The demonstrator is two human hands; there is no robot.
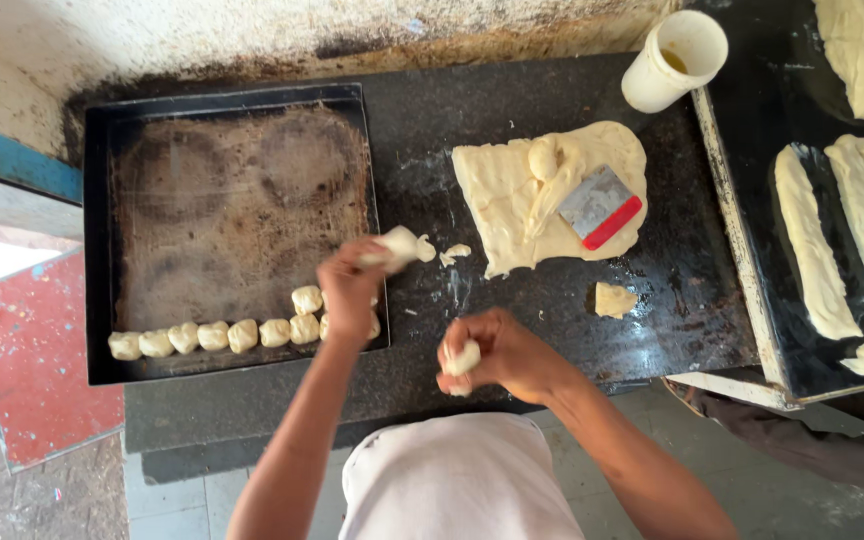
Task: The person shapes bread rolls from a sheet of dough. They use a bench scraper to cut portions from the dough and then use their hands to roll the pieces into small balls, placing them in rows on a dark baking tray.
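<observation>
At six o'clock on the dark desk [512, 300] the right hand [507, 355] was closed around a soft dough lump [464, 358], while the left hand [350, 290] pinched a stretchy, sticky-looking dough piece [399, 246] at the tray's [97, 240] three-o'clock edge, probably best gripped gently around its middle.

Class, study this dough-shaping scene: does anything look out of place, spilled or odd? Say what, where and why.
A scraper lies on top of the big dough slab, not on the counter. A loose dough scrap and small bits are scattered on the counter, apart from the neat row of dough balls in the tray.
</observation>
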